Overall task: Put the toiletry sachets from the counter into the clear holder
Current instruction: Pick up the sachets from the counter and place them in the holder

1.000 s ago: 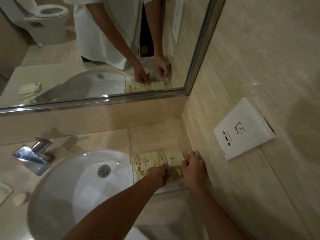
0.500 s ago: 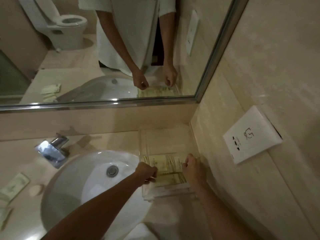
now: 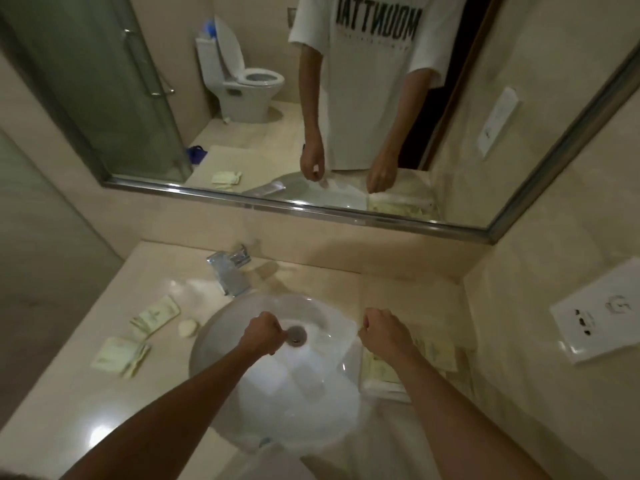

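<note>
Left hand [image 3: 264,331] over the sink [image 3: 242,393], fingers curled, empty; right hand [image 3: 381,328] likewise above the clear holder [image 3: 381,384]; two sachet piles [image 3: 122,355] [image 3: 156,315] on counter [image 3: 69,393].

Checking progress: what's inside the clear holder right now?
Pale green sachets lie stacked in the clear holder right of the sink. The right forearm covers its middle, so a count isn't possible.
</note>
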Motion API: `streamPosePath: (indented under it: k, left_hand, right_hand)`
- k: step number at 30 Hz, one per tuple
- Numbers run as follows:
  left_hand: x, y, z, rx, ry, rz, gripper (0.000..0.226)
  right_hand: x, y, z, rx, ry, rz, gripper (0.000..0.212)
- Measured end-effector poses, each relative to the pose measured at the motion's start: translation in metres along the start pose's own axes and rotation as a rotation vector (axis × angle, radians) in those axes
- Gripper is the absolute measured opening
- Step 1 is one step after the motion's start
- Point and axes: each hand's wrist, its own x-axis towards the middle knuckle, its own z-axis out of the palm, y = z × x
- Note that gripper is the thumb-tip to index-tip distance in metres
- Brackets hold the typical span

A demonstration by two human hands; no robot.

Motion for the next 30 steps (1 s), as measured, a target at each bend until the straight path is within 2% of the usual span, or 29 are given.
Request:
streamPosePath:
  k: [10, 17, 20, 25, 28, 30]
  left_hand:
    - [-0.009, -0.118, -0.065, -0.025, 0.098, -0.098, 0.015]
    - [-0.006, -0.2, -0.104, 0.029, 0.166, -0.162, 0.01]
    - [-0.004, -0.229, -0.118, 0.107, 0.166, -0.15, 0.024]
    - [0.002, -0.285, -0.136, 0.409, 0.091, -0.042, 0.057]
    - [0.009, -0.307, -0.142, 0.485, 0.046, 0.01, 0.062]
    - [0.012, -0.313, -0.146, 0.521, 0.077, 0.041, 0.062]
  right_hand:
    - [-0.019, -0.124, 0.044, -0.065, -0.055, -0.218, 0.01]
    - [-0.024, -0.207, 0.07, -0.136, -0.125, -0.282, 0.016]
    - [-0.022, -0.235, 0.08, -0.167, -0.161, -0.287, 0.014]
    - [-0.021, -0.282, 0.098, -0.225, -0.199, -0.347, 0.019]
    - [-0.015, -0.303, 0.11, -0.209, -0.2, -0.366, 0.019]
    - [-0.01, -0.314, 0.118, -0.213, -0.209, -0.37, 0.019]
